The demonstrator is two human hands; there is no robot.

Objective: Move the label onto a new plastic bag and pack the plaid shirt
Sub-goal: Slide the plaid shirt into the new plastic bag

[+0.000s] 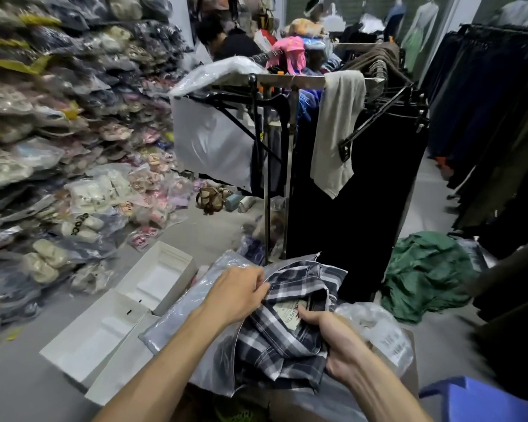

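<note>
Fingers of both hands grip: left (238,292) plastic bag (180,327), right (333,339) half-inserted plaid shirt (287,339).

plastic bag (177,327): glossy, clear | plaid shirt (287,339): soft cloth | box (110,324): matt card

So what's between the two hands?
In the head view, the plaid shirt fills the gap between the left hand and right hand, its paper tag showing, half inside the plastic bag.
</note>
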